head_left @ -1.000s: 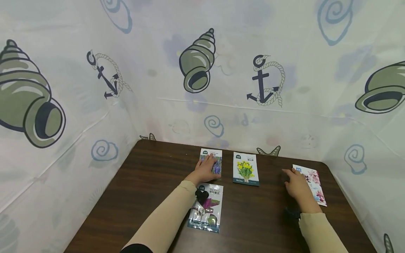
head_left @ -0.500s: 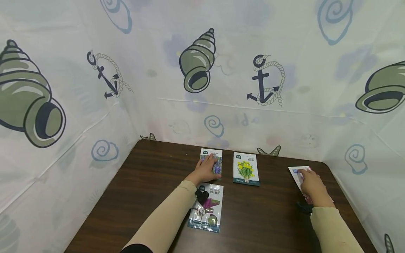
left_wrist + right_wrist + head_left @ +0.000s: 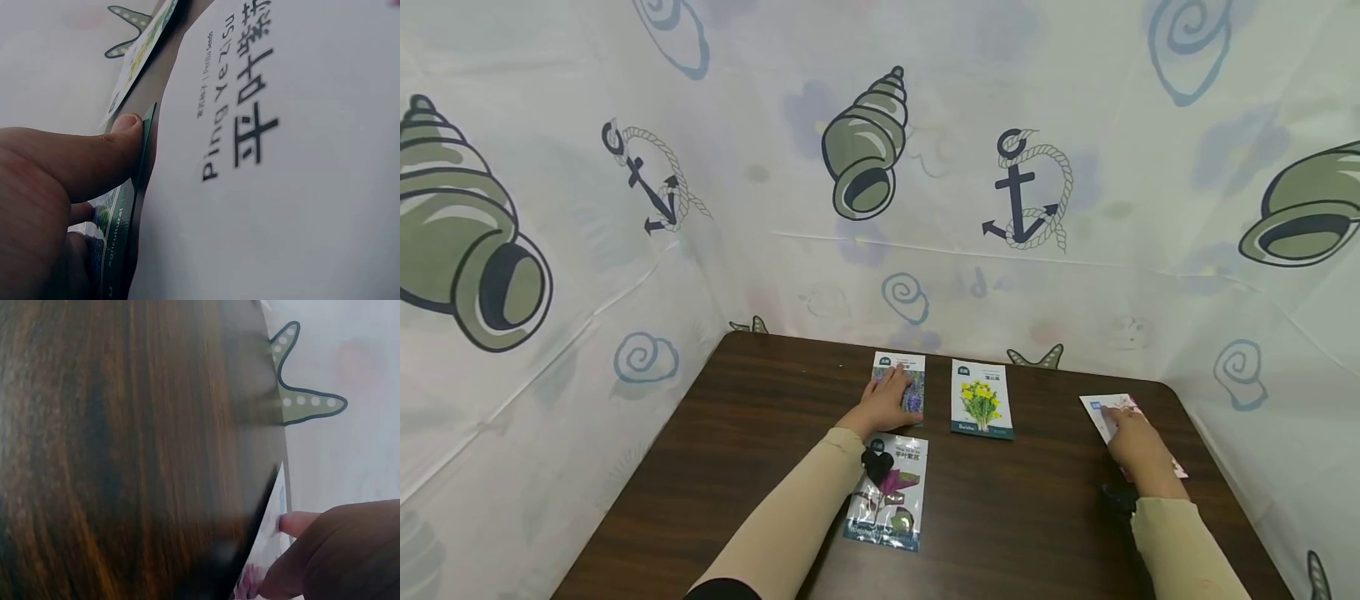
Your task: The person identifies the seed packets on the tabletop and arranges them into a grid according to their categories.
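My left hand [image 3: 883, 404] rests with spread fingers on a seed packet with purple-blue flowers [image 3: 917, 393] near the table's back edge. Below that wrist lies a shiny perilla seed packet [image 3: 895, 500], whose white face [image 3: 281, 219] fills much of the left wrist view. To the right of the left hand, a packet with yellow flowers [image 3: 981, 398] lies flat and untouched. At the right side, my right hand [image 3: 1138, 446] presses its fingers on a pink-blossom packet [image 3: 1097, 407] and covers its middle. The right wrist view has two fingertips touching this packet [image 3: 262, 550].
All the packets lie on a dark brown wooden table [image 3: 1022, 508]. A pale curtain [image 3: 775, 167] with shells and anchors encloses its back and sides. A dark object [image 3: 1118, 498] shows under the right wrist.
My right hand has moved right onto the pink-blossom packet. This packet has turned, its top shifting left and its lower end right. The left hand stays in place.
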Demonstrator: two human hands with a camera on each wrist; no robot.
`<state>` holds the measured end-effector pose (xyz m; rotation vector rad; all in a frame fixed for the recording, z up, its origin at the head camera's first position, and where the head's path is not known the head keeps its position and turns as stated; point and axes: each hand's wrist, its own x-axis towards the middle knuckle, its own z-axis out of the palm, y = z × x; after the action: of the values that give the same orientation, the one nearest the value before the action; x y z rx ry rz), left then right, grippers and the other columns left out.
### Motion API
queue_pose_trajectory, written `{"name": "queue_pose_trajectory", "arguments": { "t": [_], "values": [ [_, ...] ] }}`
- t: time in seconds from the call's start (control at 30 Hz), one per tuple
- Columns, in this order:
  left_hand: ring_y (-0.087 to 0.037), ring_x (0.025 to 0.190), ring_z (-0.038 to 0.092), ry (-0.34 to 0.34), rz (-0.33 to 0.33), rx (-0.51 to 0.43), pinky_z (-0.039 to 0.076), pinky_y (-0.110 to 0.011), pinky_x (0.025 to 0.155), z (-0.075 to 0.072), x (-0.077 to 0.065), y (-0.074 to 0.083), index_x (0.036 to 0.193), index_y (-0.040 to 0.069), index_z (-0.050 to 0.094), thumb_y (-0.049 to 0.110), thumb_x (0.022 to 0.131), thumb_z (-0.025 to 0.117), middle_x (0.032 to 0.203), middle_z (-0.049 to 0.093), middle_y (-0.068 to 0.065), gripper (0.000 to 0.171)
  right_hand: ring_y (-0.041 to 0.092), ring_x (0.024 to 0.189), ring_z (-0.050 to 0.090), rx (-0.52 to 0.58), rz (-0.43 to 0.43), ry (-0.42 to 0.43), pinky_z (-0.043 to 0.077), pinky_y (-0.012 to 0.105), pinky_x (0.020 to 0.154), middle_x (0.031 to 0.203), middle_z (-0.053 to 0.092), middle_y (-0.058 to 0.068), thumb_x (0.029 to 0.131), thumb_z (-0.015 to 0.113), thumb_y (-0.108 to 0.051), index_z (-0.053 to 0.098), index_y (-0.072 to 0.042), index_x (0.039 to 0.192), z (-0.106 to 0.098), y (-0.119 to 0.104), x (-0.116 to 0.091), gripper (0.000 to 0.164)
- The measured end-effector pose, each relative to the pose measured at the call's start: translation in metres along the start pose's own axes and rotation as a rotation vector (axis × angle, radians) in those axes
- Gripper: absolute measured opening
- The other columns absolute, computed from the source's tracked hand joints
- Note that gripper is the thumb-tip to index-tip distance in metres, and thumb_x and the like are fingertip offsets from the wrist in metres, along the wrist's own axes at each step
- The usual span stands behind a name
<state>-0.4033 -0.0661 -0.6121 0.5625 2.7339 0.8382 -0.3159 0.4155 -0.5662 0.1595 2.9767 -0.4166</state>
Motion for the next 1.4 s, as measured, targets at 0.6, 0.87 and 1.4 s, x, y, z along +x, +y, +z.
{"name": "queue_pose_trajectory", "arguments": {
  "t": [0.6, 0.87, 1.4],
  "values": [
    [-0.026, 0.174, 0.0, 0.005, -0.003, 0.039, 0.001, -0.057, 0.14, 0.0, -0.001, 0.002, 0.172, 0.02, 0.035, 0.054, 0.1, 0.077, 0.186, 0.001, -0.003, 0.09, 0.073, 0.133, 0.047, 0.033, 0.091, -0.053, 0.04, 0.09, 0.098, 0.16, 0.042, 0.041, 0.095, 0.068, -0.011, 0.046, -0.001, 0.159, 0.0, -0.003, -0.005, 0.068],
    [-0.029, 0.174, 0.0, 0.011, 0.009, 0.023, 0.0, -0.059, 0.139, 0.0, -0.001, 0.001, 0.172, 0.016, 0.035, 0.052, 0.101, 0.076, 0.186, 0.002, -0.007, 0.089, 0.074, 0.139, 0.037, -0.002, 0.083, -0.078, 0.038, 0.09, 0.105, 0.165, 0.031, 0.043, 0.104, 0.055, -0.02, 0.042, -0.004, 0.165, 0.0, -0.012, -0.014, 0.064],
    [-0.029, 0.174, 0.0, -0.003, 0.002, 0.022, -0.002, -0.058, 0.139, -0.001, 0.002, -0.001, 0.171, 0.017, 0.037, 0.051, 0.099, 0.078, 0.186, 0.002, -0.007, 0.09, 0.061, 0.117, 0.047, 0.033, 0.012, 0.011, 0.045, 0.08, 0.097, 0.146, 0.041, 0.046, 0.103, 0.06, -0.024, 0.052, 0.001, 0.158, 0.014, -0.026, -0.027, 0.061]
  ]
}}
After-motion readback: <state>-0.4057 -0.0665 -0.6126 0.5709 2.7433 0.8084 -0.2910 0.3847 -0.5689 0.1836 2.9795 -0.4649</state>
